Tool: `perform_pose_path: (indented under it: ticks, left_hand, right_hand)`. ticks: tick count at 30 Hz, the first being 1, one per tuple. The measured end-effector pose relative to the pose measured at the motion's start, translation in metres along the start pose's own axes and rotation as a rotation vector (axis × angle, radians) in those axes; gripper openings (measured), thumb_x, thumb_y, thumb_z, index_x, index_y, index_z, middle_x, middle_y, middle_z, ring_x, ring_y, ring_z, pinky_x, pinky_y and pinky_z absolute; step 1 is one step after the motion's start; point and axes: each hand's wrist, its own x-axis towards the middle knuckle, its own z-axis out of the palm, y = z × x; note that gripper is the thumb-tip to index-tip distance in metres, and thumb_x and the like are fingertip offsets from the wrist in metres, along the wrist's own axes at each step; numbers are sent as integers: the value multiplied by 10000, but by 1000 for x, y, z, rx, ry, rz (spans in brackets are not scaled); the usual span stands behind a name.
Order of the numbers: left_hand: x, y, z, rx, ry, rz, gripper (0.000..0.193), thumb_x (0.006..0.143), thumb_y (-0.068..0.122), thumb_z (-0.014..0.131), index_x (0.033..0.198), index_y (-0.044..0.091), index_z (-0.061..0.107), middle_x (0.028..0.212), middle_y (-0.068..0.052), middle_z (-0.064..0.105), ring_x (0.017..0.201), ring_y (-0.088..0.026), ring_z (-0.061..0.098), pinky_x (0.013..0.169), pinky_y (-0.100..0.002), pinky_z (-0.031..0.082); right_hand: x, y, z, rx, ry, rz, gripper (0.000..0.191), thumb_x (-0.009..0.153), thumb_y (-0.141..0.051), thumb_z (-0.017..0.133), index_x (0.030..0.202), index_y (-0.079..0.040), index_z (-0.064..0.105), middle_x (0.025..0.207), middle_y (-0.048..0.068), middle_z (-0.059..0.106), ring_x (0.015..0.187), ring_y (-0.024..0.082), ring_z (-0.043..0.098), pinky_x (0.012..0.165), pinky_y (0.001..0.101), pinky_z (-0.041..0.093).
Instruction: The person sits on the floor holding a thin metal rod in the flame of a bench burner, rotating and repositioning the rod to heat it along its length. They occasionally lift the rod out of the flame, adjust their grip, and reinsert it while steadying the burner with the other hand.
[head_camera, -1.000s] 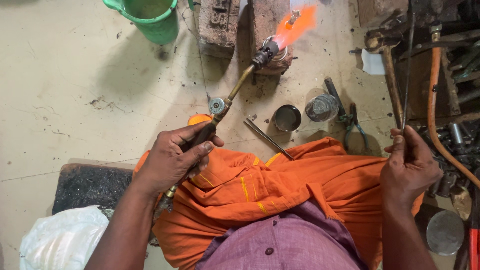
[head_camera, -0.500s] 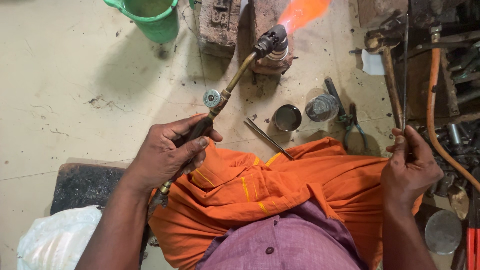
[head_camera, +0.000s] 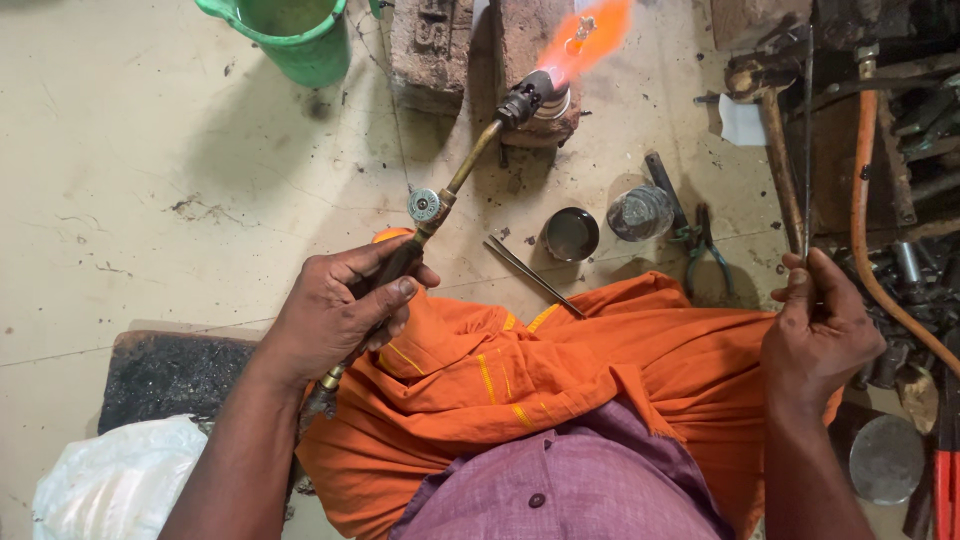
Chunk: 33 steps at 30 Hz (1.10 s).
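The left hand (head_camera: 335, 315) was clenched around the dark handle of a gas torch (head_camera: 455, 180), thumb along the top. The torch's brass tube ran up and to the right from the hand, past a round valve knob (head_camera: 424, 205), to a dark nozzle. An orange flame (head_camera: 590, 35) left the nozzle and played over a small piece on a brick (head_camera: 535, 60) at the floor's far edge. The right hand (head_camera: 820, 335) pinched a thin metal rod (head_camera: 808, 150), held nearly upright, well apart from the flame. Both hands rested over an orange cloth (head_camera: 560, 370) across the person's lap. On the floor between the hands lay tweezers (head_camera: 530, 272), a small round tin (head_camera: 571, 234), a glass jar (head_camera: 640, 212) and pliers (head_camera: 705, 240). A green bucket (head_camera: 290, 35) stood at the far left. A hammer (head_camera: 770, 130) and an orange hose (head_camera: 865, 200) lay to the right.
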Motion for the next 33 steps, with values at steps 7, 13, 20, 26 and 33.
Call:
perform_pose_path:
  ticks: [7, 13, 20, 26, 33]
  left_hand:
    - [-3, -2, 11, -103, 54, 34, 371, 909, 49, 645, 1278, 14, 654, 909, 14, 754, 529, -34, 537, 416, -221, 424]
    - [-17, 5, 37, 41, 92, -7, 383, 986, 74, 700, 1360, -1, 668, 860, -87, 668, 573, -65, 525, 468, -231, 428]
    - [-20, 22, 92, 79, 246, -61, 525, 904, 101, 706, 1421, 76, 616, 910, 17, 749, 562, -36, 542, 463, -216, 458]
    - [-22, 28, 130, 181, 305, -47, 524, 909, 102, 711, 1424, 69, 621, 852, 10, 715, 586, -41, 563, 496, -215, 474]
    - [-21, 34, 160, 194, 353, -38, 509, 904, 103, 718, 1404, 59, 636, 857, 32, 709, 604, -37, 570, 522, -202, 486]
  right_hand:
    - [-1, 6, -1, -67, -10, -79, 177, 1180, 20, 646, 1334, 56, 727, 1157, 159, 765, 999, 150, 745, 875, 279, 615]
    - [27, 8, -11, -248, -21, -225, 128, 1123, -16, 780, 1248, 10, 786, 1063, 165, 766, 870, 185, 724, 717, 299, 567]
    - [98, 56, -17, -154, -3, -560, 141, 1105, 48, 718, 1243, 30, 698, 1151, 176, 704, 1003, 226, 702, 831, 305, 577]
    - [164, 99, 9, 153, -56, -550, 200, 1097, 102, 605, 1268, 19, 669, 1200, 142, 652, 1066, 215, 671, 936, 291, 557]
    - [171, 87, 22, -199, 102, -675, 185, 1002, 96, 671, 1121, -12, 762, 1125, 102, 742, 1036, 188, 732, 888, 273, 607]
